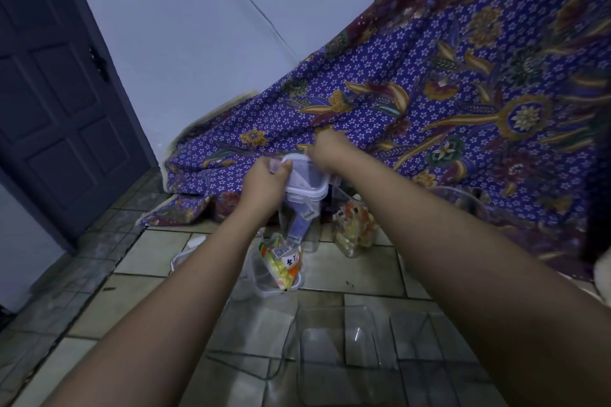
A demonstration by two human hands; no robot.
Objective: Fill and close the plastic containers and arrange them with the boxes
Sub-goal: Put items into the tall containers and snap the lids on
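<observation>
A tall clear plastic container with a lidded top is held above the tiled floor. My left hand grips the lid's left side. Over at the lid's far right edge, by a clip, my right hand presses down. Inside the container a bluish packet shows through the wall. Below it an open container holds a bag of coloured sweets. Another clear container full of orange and yellow sweets stands to the right.
Several empty clear boxes lie on the floor tiles near me. A purple floral cloth drapes over something behind the containers. A dark door is at the left, and a white lid lies on the floor.
</observation>
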